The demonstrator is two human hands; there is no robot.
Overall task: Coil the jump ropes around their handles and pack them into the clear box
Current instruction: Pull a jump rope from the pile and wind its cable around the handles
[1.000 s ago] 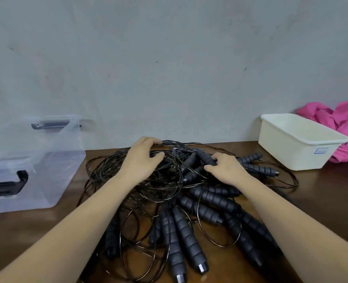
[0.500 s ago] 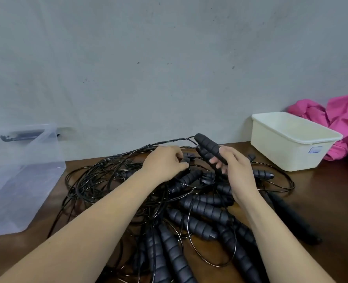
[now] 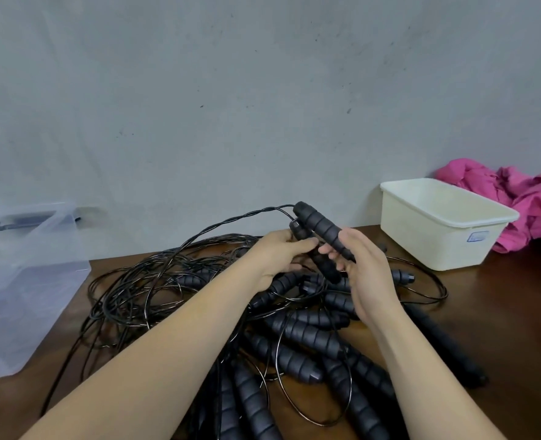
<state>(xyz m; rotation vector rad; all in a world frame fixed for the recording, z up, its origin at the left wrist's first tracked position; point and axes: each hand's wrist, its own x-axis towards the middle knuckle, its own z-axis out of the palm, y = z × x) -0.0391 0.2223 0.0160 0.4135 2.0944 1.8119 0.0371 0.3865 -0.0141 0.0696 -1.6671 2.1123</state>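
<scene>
Below a grey wall, a dark wooden table [image 3: 500, 312] carries a tangled heap of black jump ropes [image 3: 294, 338], all loose. Above the heap the left hand [image 3: 282, 255] pinches one ridged handle [image 3: 324, 266] near its cord end, and the right hand [image 3: 364, 271] curls round a second handle [image 3: 320, 228] (the two lie side by side). The clear box [image 3: 25, 296] stands at the far left, well apart from both hands.

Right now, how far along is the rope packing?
Done: nothing visibly; no ropes show in the clear box. In hand: left hand and right hand grip two handles above the pile, their rope not yet coiled. Left: coiling it, then the whole tangled pile.
</scene>
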